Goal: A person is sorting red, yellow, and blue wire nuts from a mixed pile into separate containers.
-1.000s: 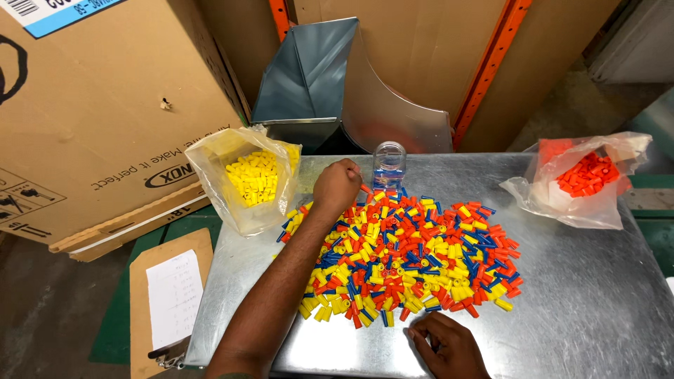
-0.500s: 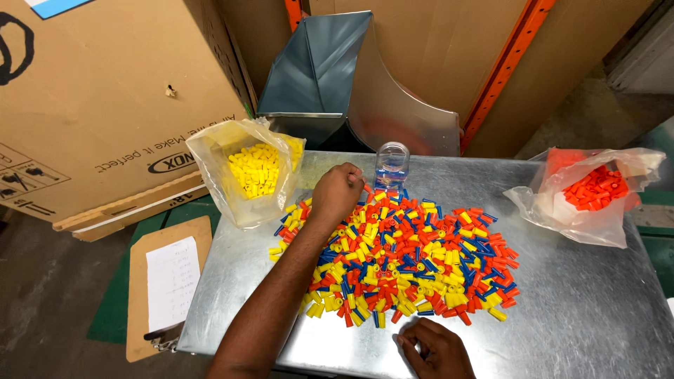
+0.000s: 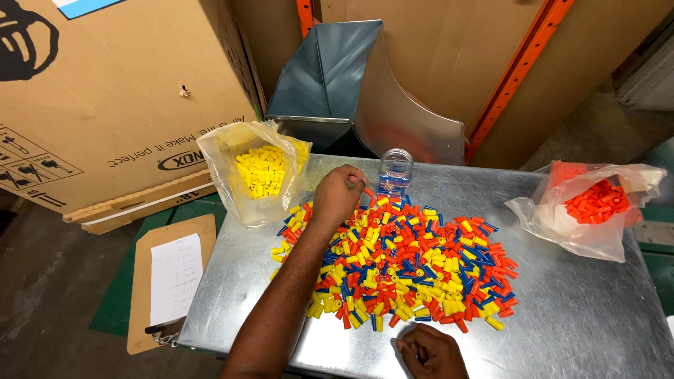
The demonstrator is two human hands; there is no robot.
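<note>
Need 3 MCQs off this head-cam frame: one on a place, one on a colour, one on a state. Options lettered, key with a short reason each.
1. Where is the bag of yellow caps?
A. At the table's left rear corner
B. Under the table
C. On the clipboard

2. Which colours make up the pile of caps on the metal table?
A. Green and white
B. Yellow, orange-red and blue
C. Only yellow

3. How is the left hand placed?
A. Flat on the clipboard
B. Inside the orange bag
C. Fingers curled at the pile's far edge

Key:
1 A, the bag stands at the left rear corner, left of the clear jar.
2 B, all three colours lie mixed.
3 C, it sits closed above the pile near the jar; the right hand rests at the near edge.
</note>
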